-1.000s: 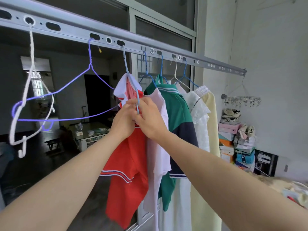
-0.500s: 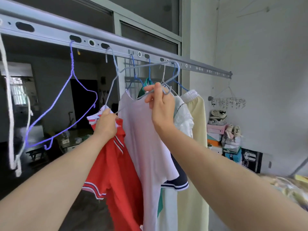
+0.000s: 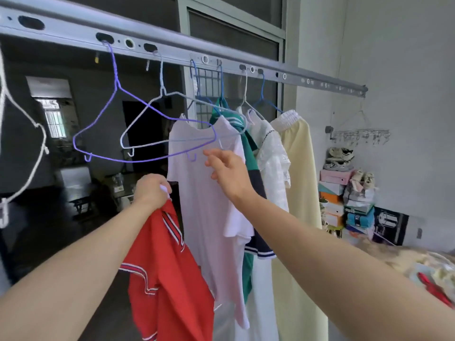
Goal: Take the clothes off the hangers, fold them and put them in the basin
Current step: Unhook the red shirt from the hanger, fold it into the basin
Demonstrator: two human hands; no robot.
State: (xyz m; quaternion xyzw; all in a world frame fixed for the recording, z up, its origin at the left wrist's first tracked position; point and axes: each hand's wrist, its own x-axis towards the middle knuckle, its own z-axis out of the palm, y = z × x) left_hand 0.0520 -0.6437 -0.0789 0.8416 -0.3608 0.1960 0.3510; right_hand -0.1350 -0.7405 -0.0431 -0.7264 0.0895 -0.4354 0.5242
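My left hand (image 3: 152, 191) grips the collar of a red shirt (image 3: 167, 274) with striped trim, which hangs free of any hanger. My right hand (image 3: 227, 169) is open, fingers spread, just below an empty pale-blue wire hanger (image 3: 147, 107) that dangles from the metal rail (image 3: 221, 59). On hangers to the right are a white T-shirt (image 3: 204, 193), a green and navy shirt (image 3: 248, 153), a white lace top (image 3: 270, 153) and a pale yellow garment (image 3: 295, 193). No basin is clearly in view.
An empty purple hanger (image 3: 110, 94) and a white hanger (image 3: 32, 124) hang at the left. Stacked shoe boxes with shoes (image 3: 344, 193) stand by the right wall, below a clip rack (image 3: 359, 136). Bedding with a red item (image 3: 430, 279) lies at the lower right.
The red shirt came off its pale-blue hanger and dropped lower in my left hand. My right hand let go of that hanger, which now hangs empty on the rail.
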